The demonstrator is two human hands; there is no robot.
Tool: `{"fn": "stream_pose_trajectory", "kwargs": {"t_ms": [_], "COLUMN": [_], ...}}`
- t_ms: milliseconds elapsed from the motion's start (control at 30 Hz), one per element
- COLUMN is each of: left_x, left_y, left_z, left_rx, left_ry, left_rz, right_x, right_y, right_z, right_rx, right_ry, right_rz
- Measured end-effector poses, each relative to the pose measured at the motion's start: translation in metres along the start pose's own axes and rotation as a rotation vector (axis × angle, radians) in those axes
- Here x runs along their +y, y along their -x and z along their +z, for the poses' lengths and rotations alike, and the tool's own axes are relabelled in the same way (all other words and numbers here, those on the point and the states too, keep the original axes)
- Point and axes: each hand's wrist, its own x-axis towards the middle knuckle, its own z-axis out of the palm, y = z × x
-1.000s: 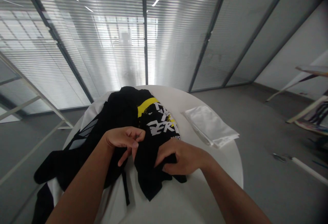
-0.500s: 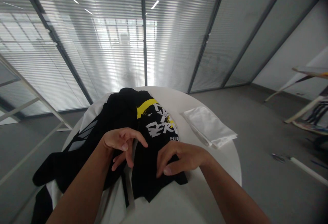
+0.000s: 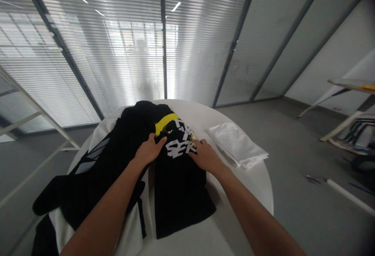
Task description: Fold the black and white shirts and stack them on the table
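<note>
A round white table (image 3: pixel 202 114) stands on a grey floor (image 3: pixel 293 139). A folded white cloth (image 3: pixel 238 145) lies on its right side, near the rim. On its left side a black garment (image 3: pixel 99 170) with grey stripes is heaped, one end hanging over the edge, with white fabric (image 3: pixel 60 224) under it. Behind runs a glass wall (image 3: pixel 117 53) with closed blinds and dark posts (image 3: pixel 162 33). A white frame (image 3: pixel 38 111) slants at the far left. At the right a white-legged stand (image 3: pixel 345 86) leans by a pale wall, and a white rod (image 3: pixel 348 195) lies on the floor
</note>
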Motion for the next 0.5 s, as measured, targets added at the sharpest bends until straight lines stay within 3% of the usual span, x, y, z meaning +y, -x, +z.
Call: {"fn": "stream_pose_trajectory", "kwargs": {"t_ms": [100, 167, 233, 300, 400, 467, 500], "left_x": [0.000, 0.001, 0.003, 0.006, 0.007, 0.006, 0.006], "left_y": [0.001, 0.003, 0.007, 0.012, 0.019, 0.021, 0.020], "left_z": [0.004, 0.004, -0.002, -0.013, -0.031, -0.037, -0.036], "left_rx": [-0.014, -0.097, -0.282, -0.540, -0.873, -0.925, -0.877], "left_ry": [0.012, 0.108, 0.220, 0.283, 0.319, 0.331, 0.331], "left_rz": [0.077, 0.116, 0.116, 0.089, 0.054, 0.031, 0.023], "right_x": [0.004, 0.007, 0.012, 0.016, 0.020, 0.020, 0.020], "right_y": [-0.001, -0.001, -0.001, 0.002, 0.006, 0.005, 0.004], "right_z": [0.006, 0.005, 0.000, -0.012, -0.032, -0.039, -0.039], "right_rx": [-0.041, -0.093, -0.160, -0.285, -0.655, -0.779, -0.717], "right_ry": [-0.036, -0.094, -0.154, -0.216, -0.356, -0.444, -0.454], "right_rz": [-0.018, -0.075, -0.159, -0.228, -0.209, -0.161, -0.138]}}
